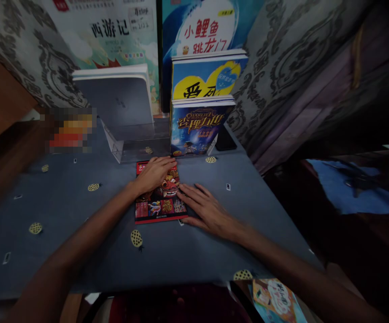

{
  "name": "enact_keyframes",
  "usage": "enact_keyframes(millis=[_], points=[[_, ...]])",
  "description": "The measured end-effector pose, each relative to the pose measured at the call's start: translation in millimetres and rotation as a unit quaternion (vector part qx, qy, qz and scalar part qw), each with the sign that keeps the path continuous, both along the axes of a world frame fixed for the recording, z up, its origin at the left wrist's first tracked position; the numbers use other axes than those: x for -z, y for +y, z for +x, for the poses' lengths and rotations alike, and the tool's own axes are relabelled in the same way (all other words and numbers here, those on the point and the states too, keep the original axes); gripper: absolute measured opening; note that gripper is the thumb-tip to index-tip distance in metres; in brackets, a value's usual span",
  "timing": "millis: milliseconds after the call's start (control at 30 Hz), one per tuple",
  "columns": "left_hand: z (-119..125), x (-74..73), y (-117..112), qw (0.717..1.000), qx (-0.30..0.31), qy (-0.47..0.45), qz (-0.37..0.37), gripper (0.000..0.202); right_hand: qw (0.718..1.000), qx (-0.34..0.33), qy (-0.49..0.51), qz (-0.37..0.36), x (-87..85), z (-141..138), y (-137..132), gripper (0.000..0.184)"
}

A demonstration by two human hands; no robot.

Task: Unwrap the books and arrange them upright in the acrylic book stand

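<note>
find the thin book (168, 194) in front of the clear rack (116, 152), beneath an open left hand (155, 174) and touched by an open, ungrasping right hand (206, 208). expect it light, bendy, slick, easily creased; best held by the edge farthest from the rack.

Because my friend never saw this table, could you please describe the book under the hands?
On the bluish table, find the upright books. In front, touched by the left hand and the right hand, lies the book. Unlike those standing, it is flat, with a toothy face on its red-edged cover.
</note>
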State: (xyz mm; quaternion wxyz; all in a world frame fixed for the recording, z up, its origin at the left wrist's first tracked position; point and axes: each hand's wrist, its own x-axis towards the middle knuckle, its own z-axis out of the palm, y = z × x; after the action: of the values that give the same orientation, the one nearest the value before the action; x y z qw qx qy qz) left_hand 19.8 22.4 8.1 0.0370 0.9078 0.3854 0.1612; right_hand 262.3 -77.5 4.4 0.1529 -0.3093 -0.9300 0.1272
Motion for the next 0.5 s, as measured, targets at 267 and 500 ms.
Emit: enact_keyframes(millis=[267, 500], points=[[-1.3, -8.4, -34.8, 0.998, 0.057, 0.019, -0.022, 0.040, 1.000, 0.001, -0.003, 0.030, 4.8, -0.5, -2.4, 0.070], [-1.6, -15.5, -41.7, 0.997, 0.062, 0.038, -0.036, 0.041, 0.999, 0.007, 0.005, 0.048, 4.4, -1.9, -3.4, 0.067]])
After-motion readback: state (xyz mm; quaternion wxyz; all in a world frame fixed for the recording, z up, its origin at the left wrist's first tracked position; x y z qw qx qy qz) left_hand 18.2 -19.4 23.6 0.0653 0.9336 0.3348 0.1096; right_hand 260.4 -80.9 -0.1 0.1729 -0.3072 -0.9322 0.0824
